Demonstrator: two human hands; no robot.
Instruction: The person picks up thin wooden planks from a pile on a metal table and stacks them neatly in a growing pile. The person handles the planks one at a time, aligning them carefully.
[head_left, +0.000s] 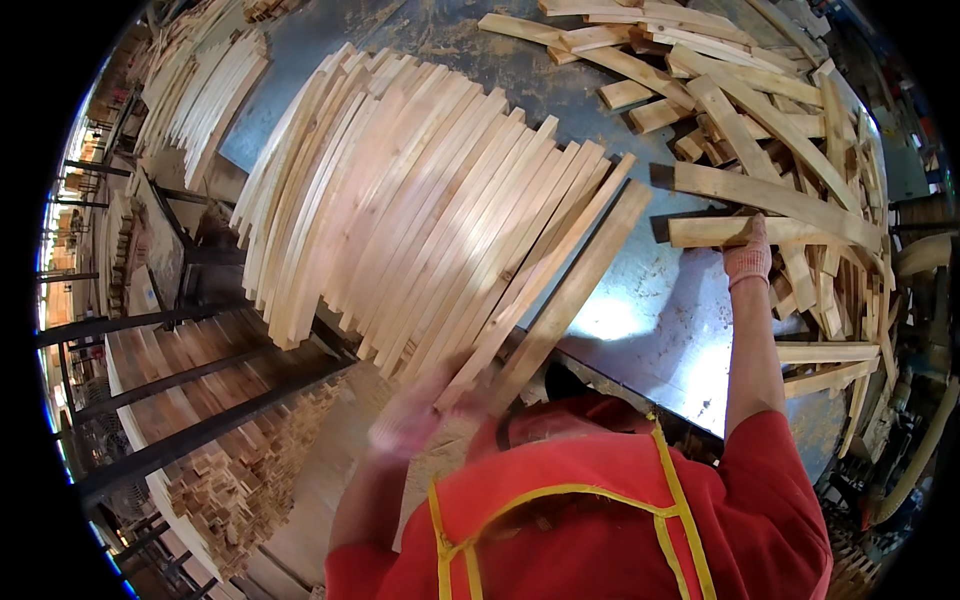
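Note:
My right hand (750, 261), in a pale knitted glove, grips a short wooden board (700, 232) at the edge of a loose heap. My left hand (412, 420) is smeared by motion at the near end of a wooden slat (540, 278), and its fingers do not show clearly. Beside that slat, a wider board (590, 275) lies slanted, a little apart. To their left, many slats (400, 190) lie side by side in a slanting row. Just above the board in my right hand, a longer board (770, 198) lies across the heap.
A metal table (620, 310) carries the wood. The jumbled heap of boards (800, 130) covers its right side. Another row of slats (205, 105) lies at the far left. Below left, stacked wood (230, 490) stands behind dark metal bars (200, 440).

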